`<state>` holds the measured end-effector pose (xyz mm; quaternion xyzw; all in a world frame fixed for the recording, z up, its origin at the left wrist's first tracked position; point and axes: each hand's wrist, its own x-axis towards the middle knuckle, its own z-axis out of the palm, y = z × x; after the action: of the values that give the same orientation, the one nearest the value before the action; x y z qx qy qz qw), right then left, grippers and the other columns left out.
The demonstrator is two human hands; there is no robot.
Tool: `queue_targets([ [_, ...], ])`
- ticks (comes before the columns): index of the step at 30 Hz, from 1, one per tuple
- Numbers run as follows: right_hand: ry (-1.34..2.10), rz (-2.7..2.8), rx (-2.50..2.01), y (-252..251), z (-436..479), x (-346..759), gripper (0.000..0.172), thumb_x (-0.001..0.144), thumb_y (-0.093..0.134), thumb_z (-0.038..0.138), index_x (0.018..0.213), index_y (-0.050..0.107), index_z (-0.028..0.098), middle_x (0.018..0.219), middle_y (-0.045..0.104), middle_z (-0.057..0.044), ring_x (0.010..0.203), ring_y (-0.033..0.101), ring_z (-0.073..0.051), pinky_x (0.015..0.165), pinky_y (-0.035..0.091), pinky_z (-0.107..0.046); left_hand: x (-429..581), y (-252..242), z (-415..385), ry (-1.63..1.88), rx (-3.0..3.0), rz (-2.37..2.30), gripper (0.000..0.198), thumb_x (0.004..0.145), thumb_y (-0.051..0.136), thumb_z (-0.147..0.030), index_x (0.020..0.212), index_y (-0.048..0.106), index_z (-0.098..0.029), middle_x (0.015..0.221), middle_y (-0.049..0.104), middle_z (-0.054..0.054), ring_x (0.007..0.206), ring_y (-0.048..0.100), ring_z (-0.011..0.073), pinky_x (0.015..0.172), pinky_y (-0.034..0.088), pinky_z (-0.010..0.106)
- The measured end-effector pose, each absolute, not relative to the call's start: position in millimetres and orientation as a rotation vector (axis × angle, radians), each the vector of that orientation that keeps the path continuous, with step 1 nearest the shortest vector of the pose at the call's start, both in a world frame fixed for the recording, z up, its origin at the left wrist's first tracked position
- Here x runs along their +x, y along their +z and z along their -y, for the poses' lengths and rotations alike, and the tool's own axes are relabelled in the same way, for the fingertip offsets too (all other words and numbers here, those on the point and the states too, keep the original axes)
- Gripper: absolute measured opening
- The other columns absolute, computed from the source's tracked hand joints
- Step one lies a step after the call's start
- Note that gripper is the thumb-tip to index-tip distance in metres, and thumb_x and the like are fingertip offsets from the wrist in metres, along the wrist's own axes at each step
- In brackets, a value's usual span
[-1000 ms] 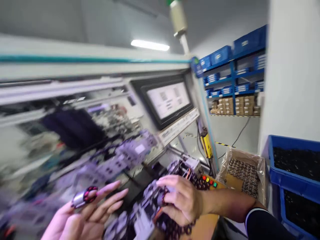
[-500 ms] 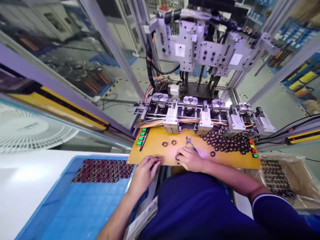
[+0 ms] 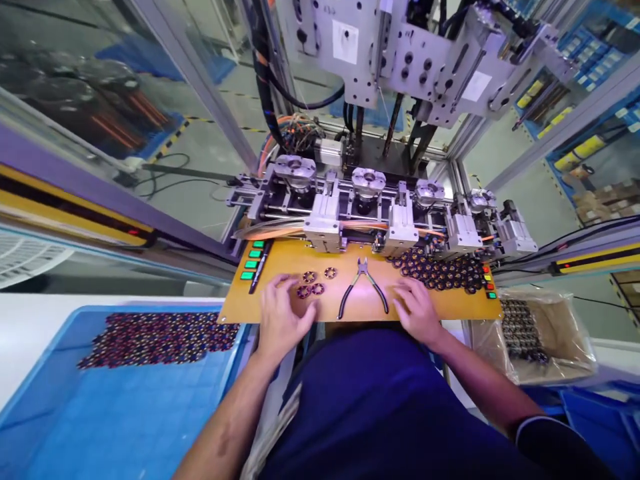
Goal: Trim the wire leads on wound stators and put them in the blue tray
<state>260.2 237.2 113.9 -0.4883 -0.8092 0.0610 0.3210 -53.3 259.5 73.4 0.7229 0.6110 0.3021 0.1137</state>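
My left hand (image 3: pixel 281 317) lies flat on the yellow work board (image 3: pixel 350 308), fingers spread, holding nothing. Just ahead of its fingertips lie three small wound ring parts (image 3: pixel 314 283). My right hand (image 3: pixel 417 308) also rests flat and open on the board, its fingers reaching toward a heap of several dark ring parts (image 3: pixel 440 270). Between the hands lie black-handled cutting pliers (image 3: pixel 363 285), untouched. Behind the board stands a machine (image 3: pixel 370 207) with a row of round metal fixtures.
A blue tray (image 3: pixel 125 400) at the left holds a layer of ring parts (image 3: pixel 160 330). A bag-lined box (image 3: pixel 530 333) of parts sits at the right. Green buttons (image 3: pixel 251 261) are on the board's left end, red and green ones (image 3: pixel 489 283) on its right. Glass guards surround the machine.
The view swung from a touchscreen panel down to the board. My left hand moved up beside the three rings. My right hand shifted right, away from the pliers, toward the heap.
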Motion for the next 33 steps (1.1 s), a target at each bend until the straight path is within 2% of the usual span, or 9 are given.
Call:
queue_targets([
  [3, 0.115, 2.029, -1.441, 110.8, -213.4, 296.2, 0.030, 0.094, 0.054, 0.013, 0.122, 0.064, 0.017, 0.116, 0.062, -0.016, 0.112, 0.060, -0.029, 0.096, 0.053, -0.050, -37.1, 82.2, -271.5, 0.798, 2.248, -1.677, 0.055, 0.084, 0.069, -0.042, 0.131, 0.058, -0.016, 0.149, 0.042, 0.024, 0.146, 0.030, 0.0454, 0.114, 0.028, 0.063],
  [9, 0.105, 1.953, -1.588, 95.6, -200.4, 306.4, 0.026, 0.092, 0.058, 0.016, 0.116, 0.068, 0.018, 0.123, 0.061, -0.017, 0.123, 0.056, -0.030, 0.103, 0.052, -0.055, -15.1, 88.0, -296.0, 0.597, 2.479, -1.513, 0.038, 0.089, 0.065, -0.042, 0.118, 0.071, -0.020, 0.153, 0.044, 0.023, 0.148, 0.026, 0.0488, 0.114, 0.020, 0.070],
  [13, 0.147, 1.938, -1.610, 90.8, -208.4, 298.6, 0.021, 0.091, 0.060, 0.015, 0.109, 0.070, 0.017, 0.132, 0.057, -0.018, 0.136, 0.047, -0.033, 0.108, 0.047, -0.060, -23.8, 89.1, -295.7, 0.563, 2.517, -1.537, 0.032, 0.088, 0.066, -0.043, 0.106, 0.073, -0.018, 0.151, 0.047, 0.024, 0.146, 0.031, 0.0493, 0.113, 0.024, 0.069],
  [17, 0.201, 1.939, -1.582, 91.3, -215.8, 295.7, 0.018, 0.093, 0.056, 0.012, 0.102, 0.071, 0.014, 0.136, 0.057, -0.021, 0.141, 0.042, -0.036, 0.108, 0.044, -0.065, -31.8, 103.0, -284.0, 0.696, 2.386, -1.574, 0.040, 0.084, 0.071, -0.047, 0.114, 0.069, -0.020, 0.151, 0.047, 0.023, 0.147, 0.030, 0.0478, 0.114, 0.025, 0.066],
  [20, 0.246, 1.941, -1.474, 108.8, -223.7, 284.8, 0.018, 0.094, 0.054, 0.012, 0.096, 0.072, 0.015, 0.131, 0.061, -0.021, 0.137, 0.047, -0.034, 0.105, 0.047, -0.064, -23.0, 132.1, -273.1, 0.886, 2.167, -1.485, 0.041, 0.082, 0.072, -0.045, 0.116, 0.069, -0.022, 0.139, 0.059, 0.020, 0.141, 0.043, 0.0422, 0.115, 0.031, 0.060],
  [24, 0.334, 1.934, -1.191, 162.3, -239.9, 247.9, 0.009, 0.094, 0.063, 0.023, 0.095, 0.072, 0.021, 0.133, 0.061, -0.013, 0.132, 0.054, -0.027, 0.106, 0.052, -0.052, 2.2, 183.9, -263.4, 0.785, 1.669, -1.146, 0.040, 0.084, 0.068, -0.045, 0.117, 0.073, -0.022, 0.111, 0.076, 0.012, 0.103, 0.070, 0.0299, 0.096, 0.055, 0.045],
  [28, 0.450, 1.877, -0.800, 213.9, -254.0, 212.4, 0.009, 0.091, 0.067, 0.021, 0.099, 0.069, 0.024, 0.134, 0.061, -0.012, 0.128, 0.058, -0.026, 0.108, 0.050, -0.053, 10.5, 215.1, -258.1, 0.886, 1.398, -0.989, 0.039, 0.083, 0.072, -0.043, 0.114, 0.077, -0.020, 0.106, 0.080, 0.011, 0.093, 0.075, 0.0274, 0.087, 0.060, 0.039],
  [31, 0.634, 1.850, -0.711, 228.5, -261.6, 199.3, 0.015, 0.092, 0.065, 0.021, 0.107, 0.067, 0.022, 0.137, 0.059, -0.015, 0.126, 0.060, -0.025, 0.106, 0.052, -0.048, 2.9, 218.9, -254.2, 1.110, 1.585, -1.086, 0.025, 0.083, 0.075, -0.032, 0.107, 0.080, -0.024, 0.102, 0.080, 0.008, 0.093, 0.075, 0.0249, 0.087, 0.061, 0.036],
  [33, 0.813, 1.792, -0.695, 229.0, -265.3, 193.9, 0.015, 0.093, 0.065, 0.023, 0.108, 0.067, 0.021, 0.136, 0.060, -0.016, 0.125, 0.061, -0.024, 0.103, 0.053, -0.044, -1.7, 217.3, -253.0, 1.248, 1.747, -1.119, 0.029, 0.082, 0.077, -0.025, 0.111, 0.078, -0.024, 0.102, 0.080, 0.007, 0.092, 0.075, 0.0231, 0.085, 0.061, 0.034],
])
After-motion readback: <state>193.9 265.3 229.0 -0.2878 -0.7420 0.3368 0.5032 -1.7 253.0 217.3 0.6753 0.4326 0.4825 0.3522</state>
